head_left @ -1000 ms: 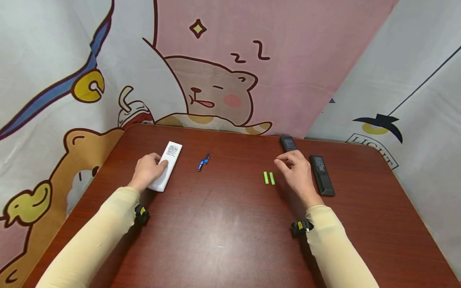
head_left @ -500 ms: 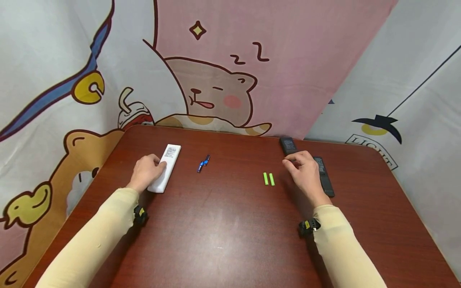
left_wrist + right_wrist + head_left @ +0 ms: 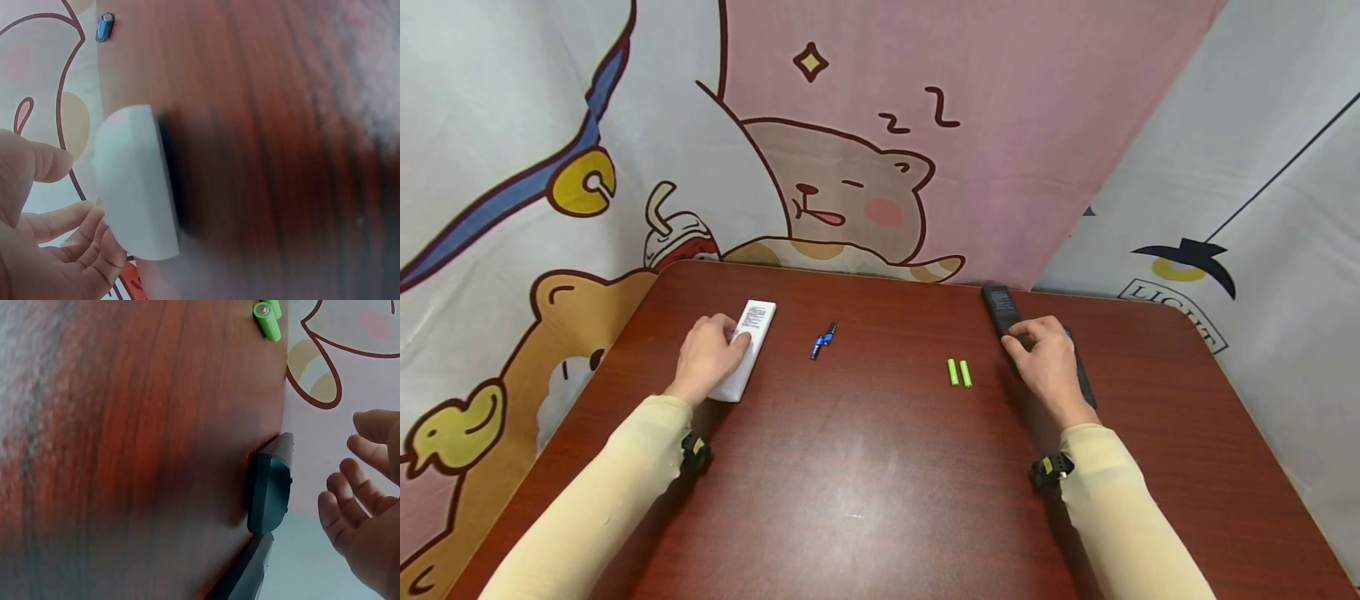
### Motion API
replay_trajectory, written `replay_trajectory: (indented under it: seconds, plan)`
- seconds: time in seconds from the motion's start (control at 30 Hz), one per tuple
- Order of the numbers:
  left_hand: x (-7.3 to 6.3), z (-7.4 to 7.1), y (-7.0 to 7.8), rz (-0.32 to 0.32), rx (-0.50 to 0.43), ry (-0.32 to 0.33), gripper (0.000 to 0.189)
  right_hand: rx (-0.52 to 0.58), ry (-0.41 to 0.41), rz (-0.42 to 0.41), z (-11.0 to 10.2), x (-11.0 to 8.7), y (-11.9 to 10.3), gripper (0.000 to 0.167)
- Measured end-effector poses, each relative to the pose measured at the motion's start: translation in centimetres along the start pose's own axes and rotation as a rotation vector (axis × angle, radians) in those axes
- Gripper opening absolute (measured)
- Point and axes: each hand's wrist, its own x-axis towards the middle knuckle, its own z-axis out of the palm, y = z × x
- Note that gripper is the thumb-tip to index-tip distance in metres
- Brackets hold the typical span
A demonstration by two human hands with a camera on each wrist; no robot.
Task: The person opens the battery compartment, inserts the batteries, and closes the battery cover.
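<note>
My left hand (image 3: 703, 354) is at a white remote control (image 3: 754, 333) lying face down, thumb over its back and fingers along its left edge. In the left wrist view, the thumb stands apart from the remote (image 3: 137, 184) while the fingertips are right at its edge. My right hand (image 3: 1048, 362) hovers with loosely bent fingers above a black remote control (image 3: 1000, 308), partly hiding it and a second black remote (image 3: 1084, 379). The right wrist view shows a gap between the fingers (image 3: 337, 515) and the nearer end of a black remote (image 3: 272, 494).
Two blue batteries (image 3: 823, 340) lie end by end right of the white remote. Two green batteries (image 3: 959, 373) lie side by side left of my right hand. A brown wooden table (image 3: 850, 467) carries everything, backed by a printed cartoon curtain (image 3: 1000, 125).
My right hand has moved right and slightly down, away from the green batteries, uncovering more of the back black remote and covering the other one. The left hand stays at the white remote.
</note>
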Motion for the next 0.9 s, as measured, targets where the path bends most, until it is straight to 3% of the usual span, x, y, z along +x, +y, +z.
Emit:
replay_trajectory:
  seconds: [0.5,0.9]
  plan:
    - [-0.8,0.4,1.1,0.064,-0.008,0.056,0.04,-0.077,-0.122,0.129,-0.1,-0.1,0.9,0.034]
    - [-1.4,0.7,1.9,0.106,-0.028,0.063,0.04,-0.122,-0.198,0.195,0.2,0.1,1.3,0.043]
